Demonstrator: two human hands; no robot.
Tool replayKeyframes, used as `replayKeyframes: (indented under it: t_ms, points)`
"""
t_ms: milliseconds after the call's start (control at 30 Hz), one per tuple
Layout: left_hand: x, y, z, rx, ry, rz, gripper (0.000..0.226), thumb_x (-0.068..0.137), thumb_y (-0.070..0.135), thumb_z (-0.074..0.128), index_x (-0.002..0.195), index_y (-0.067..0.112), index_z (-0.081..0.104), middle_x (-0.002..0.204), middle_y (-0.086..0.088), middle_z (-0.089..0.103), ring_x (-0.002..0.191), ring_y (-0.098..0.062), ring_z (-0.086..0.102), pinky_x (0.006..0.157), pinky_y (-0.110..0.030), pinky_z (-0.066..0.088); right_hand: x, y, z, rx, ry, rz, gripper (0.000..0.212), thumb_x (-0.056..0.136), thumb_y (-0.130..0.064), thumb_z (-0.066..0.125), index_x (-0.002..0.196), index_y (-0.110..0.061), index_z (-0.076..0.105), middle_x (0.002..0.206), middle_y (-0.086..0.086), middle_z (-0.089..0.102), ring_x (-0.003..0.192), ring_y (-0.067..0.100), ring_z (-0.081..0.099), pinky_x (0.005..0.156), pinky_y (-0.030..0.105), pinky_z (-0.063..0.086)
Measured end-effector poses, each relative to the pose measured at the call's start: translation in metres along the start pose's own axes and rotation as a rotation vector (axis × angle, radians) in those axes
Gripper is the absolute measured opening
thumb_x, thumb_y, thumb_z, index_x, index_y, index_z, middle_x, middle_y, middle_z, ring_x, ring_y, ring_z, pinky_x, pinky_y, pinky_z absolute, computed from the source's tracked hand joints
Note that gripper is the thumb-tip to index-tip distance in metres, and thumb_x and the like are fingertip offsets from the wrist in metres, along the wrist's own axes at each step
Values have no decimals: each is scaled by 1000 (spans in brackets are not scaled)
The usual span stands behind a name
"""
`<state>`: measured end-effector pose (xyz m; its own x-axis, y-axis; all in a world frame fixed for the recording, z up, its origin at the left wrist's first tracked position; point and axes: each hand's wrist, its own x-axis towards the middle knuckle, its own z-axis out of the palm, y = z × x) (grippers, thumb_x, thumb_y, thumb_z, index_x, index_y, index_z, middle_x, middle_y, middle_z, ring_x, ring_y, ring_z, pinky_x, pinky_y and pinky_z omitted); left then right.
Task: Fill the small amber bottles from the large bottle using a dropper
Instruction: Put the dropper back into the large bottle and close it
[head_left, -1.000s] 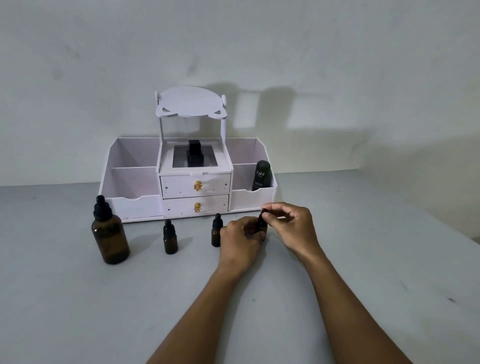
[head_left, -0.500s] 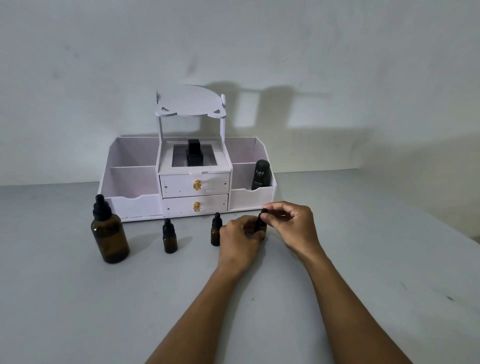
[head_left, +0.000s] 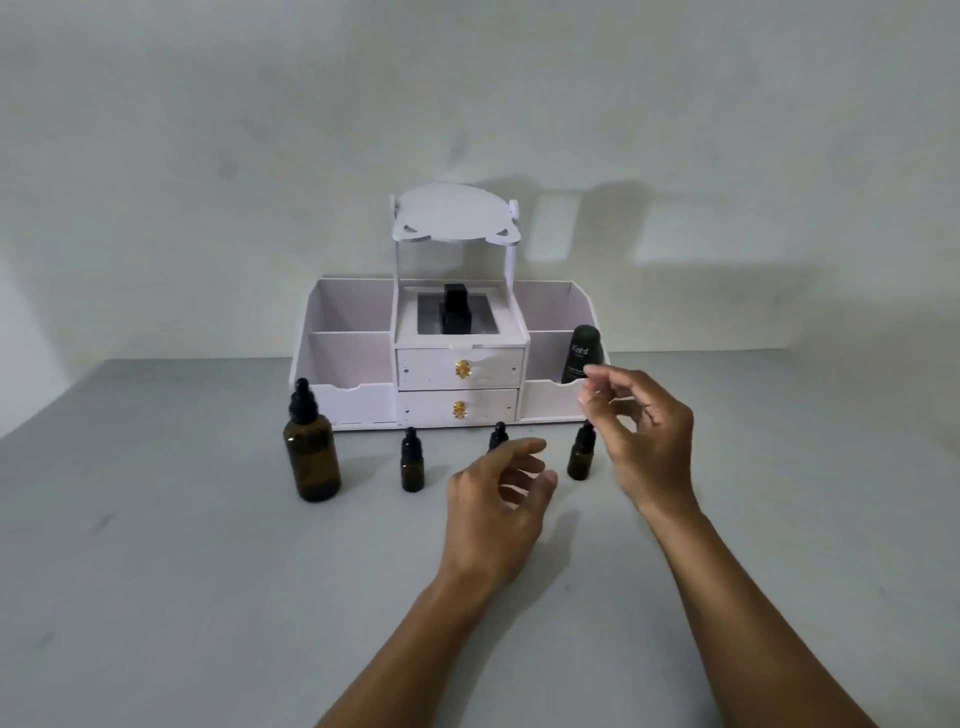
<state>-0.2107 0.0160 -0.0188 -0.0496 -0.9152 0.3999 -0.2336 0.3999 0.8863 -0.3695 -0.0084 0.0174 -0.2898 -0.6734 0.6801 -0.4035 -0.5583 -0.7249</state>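
Observation:
The large amber bottle (head_left: 311, 457) with a black dropper cap stands at the left of the grey table. Three small amber bottles with black caps stand in a row: the left one (head_left: 412, 461), the middle one (head_left: 497, 435) partly hidden behind my left hand, and the right one (head_left: 581, 454). My left hand (head_left: 501, 499) hovers in front of the middle bottle, fingers apart, holding nothing. My right hand (head_left: 641, 434) is raised just right of and above the right bottle, fingers loosely curled and empty. All caps are on.
A white cosmetic organiser (head_left: 447, 358) with two drawers and a mirror frame stands behind the bottles against the wall. A dark tube (head_left: 583, 353) stands in its right compartment and a black bottle (head_left: 456, 314) on its centre shelf. The table (head_left: 208, 597) stretches toward me.
Both hands have let go of the right small bottle and drawn apart: the left hand moved back and down, the right hand lifted up. The bottle stands alone, capped.

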Motion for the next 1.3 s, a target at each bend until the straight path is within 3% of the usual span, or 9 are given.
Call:
replayKeyframes:
  t_ms: [100,200,333,400,533,700,867,1067,1300]
  points:
    - [-5,7,-41,-36,229,133,24,87,10,74,107,24,73,81,13,72,70,-9,67,63,-11,51,-2,-25,27,33,-64,-127,16,86,-2,73,100,-10,75,87,4,73,75,18,67,71,25,56]
    - [-3,1,-85,-25,485,196,20,85,16,70,104,21,74,76,11,67,60,-10,62,60,-19,51,-4,-46,64,125,-167,-180,15,84,2,73,96,-8,75,88,4,74,74,19,67,71,27,56]
    - [5,-17,-138,40,650,133,23,83,18,70,106,22,69,81,5,67,69,-14,64,63,-29,52,-5,-66,113,197,-325,-68,15,85,-6,72,99,-12,75,91,-4,74,78,14,68,71,27,55]
    - [9,-32,-159,85,608,61,34,80,25,72,114,27,65,92,8,68,83,-15,66,69,-30,53,-5,-72,134,220,-386,17,18,85,-9,72,101,-17,74,93,-7,73,81,8,67,71,27,56]
    - [17,-64,-179,77,376,-98,60,74,30,74,132,30,57,114,7,69,105,-9,66,80,-26,55,-4,-75,170,211,-470,108,28,84,-14,74,111,-21,71,102,-6,72,91,10,67,78,19,56]
    - [23,-75,-181,38,172,-115,62,72,22,73,132,27,61,117,8,71,107,-3,66,79,-13,53,-10,-67,193,139,-571,152,39,86,-21,74,124,-23,66,111,-12,70,99,3,66,84,12,52]
    - [25,-80,-184,39,147,-120,48,75,19,73,122,23,68,110,5,75,103,-8,70,93,-29,57,-16,-62,201,71,-578,120,28,89,-17,70,117,-19,72,105,-10,74,94,-6,66,76,6,50]
    - [24,-80,-187,6,143,-121,42,81,10,75,116,32,69,110,8,75,103,-6,71,93,-27,55,-20,-58,206,47,-536,87,22,88,-15,72,110,-17,75,93,-12,72,78,-13,64,68,3,48]
    - [25,-83,-188,20,132,-136,47,83,11,77,128,21,66,116,6,73,106,-8,70,95,-28,56,-18,-59,207,35,-532,72,25,83,-19,78,108,-16,74,91,-7,74,75,-13,63,67,2,46]
